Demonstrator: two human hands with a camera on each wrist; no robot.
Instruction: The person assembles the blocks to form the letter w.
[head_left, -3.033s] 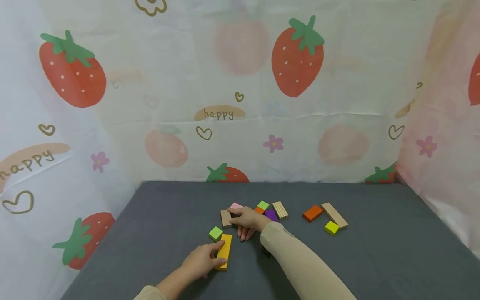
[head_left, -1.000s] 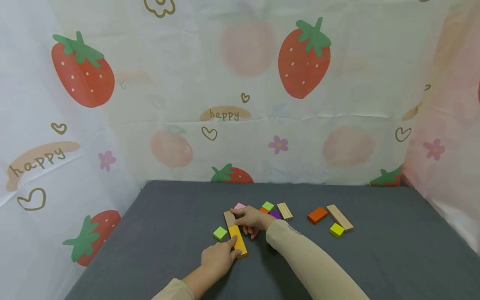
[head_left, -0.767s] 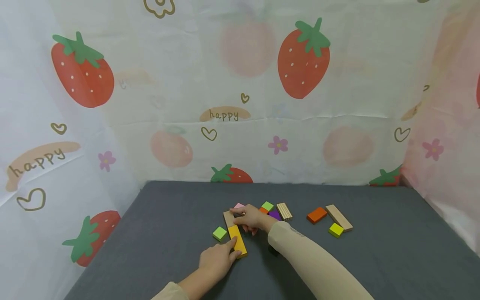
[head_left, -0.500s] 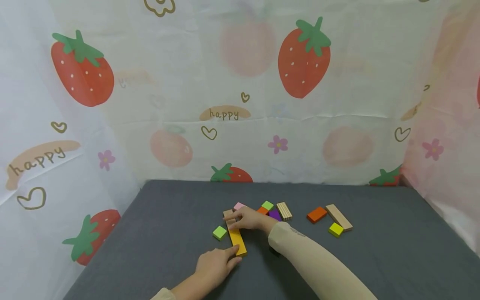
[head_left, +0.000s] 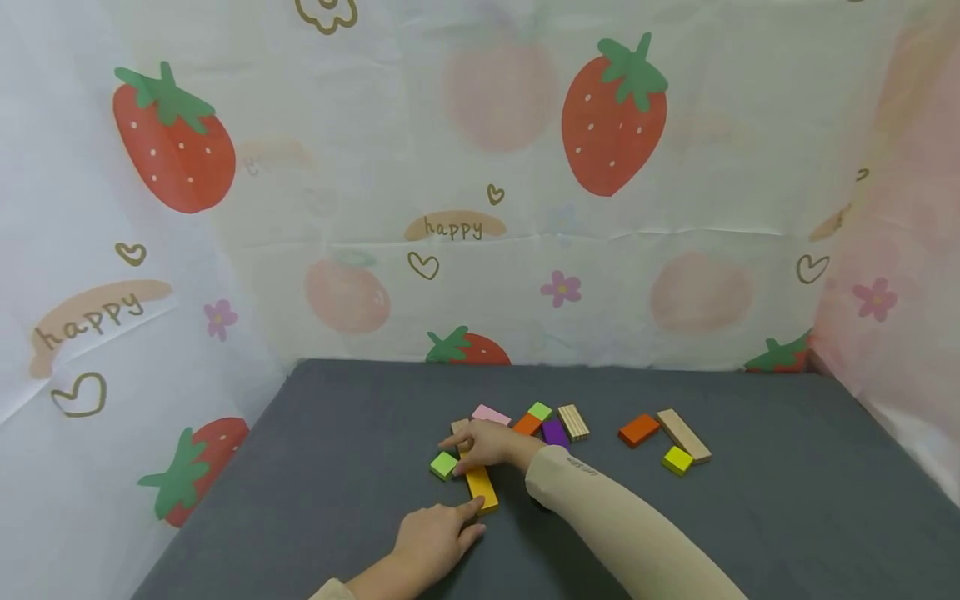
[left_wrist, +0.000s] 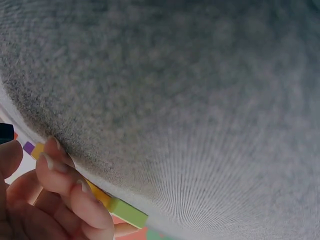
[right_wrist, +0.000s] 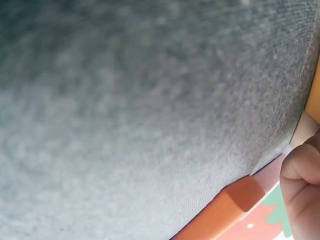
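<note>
Tabletop [head_left: 637, 525], head view: the yellow block [head_left: 482, 487] points forward, its long axis slanting left. The left hand [head_left: 431, 537] touches its near end with a straight index finger; the right hand [head_left: 489, 443], thumb and index parted, covers its far end beside the green block [head_left: 442, 465]. Left wrist view: fingers [left_wrist: 87, 200] partly hide the yellow block. Right wrist view: orange block [right_wrist: 217, 215], pink block [right_wrist: 271, 171] beyond.

A: Identify the support surface.
B: Dark grey table [head_left: 360, 467].
A: List items resting on it.
B: Left: green block [head_left: 442, 465], amber bar [head_left: 481, 485], wooden block [head_left: 459, 426] (partly hidden), pink block [head_left: 492, 414]. Centre: orange block [head_left: 527, 424], lime block [head_left: 540, 410], purple block [head_left: 555, 432], ribbed block [head_left: 573, 422]. Right: red-orange block [head_left: 639, 430], wooden plank [head_left: 684, 435], yellow block [head_left: 678, 461].
</note>
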